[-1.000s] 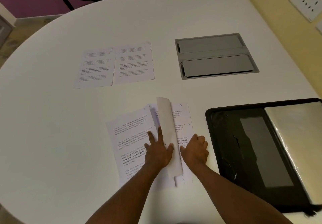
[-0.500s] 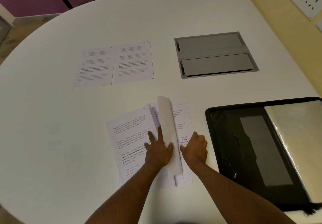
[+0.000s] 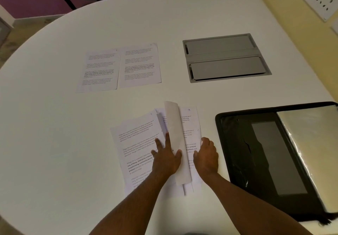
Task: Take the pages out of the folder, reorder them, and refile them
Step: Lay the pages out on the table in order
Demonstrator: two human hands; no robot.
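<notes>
The round white table point(image 3: 54, 143) has a smooth, matt top. The white printed paper sheets point(image 3: 135, 143) look thin and matt. The black open folder point(image 3: 237, 161) has glossy, crinkled plastic pockets. The grey rectangular cable hatch point(image 3: 226, 57) looks like brushed, satin metal.

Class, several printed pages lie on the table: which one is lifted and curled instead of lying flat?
The blank-backed sheet curling up between the left hand and right hand; the others lie flat.
</notes>
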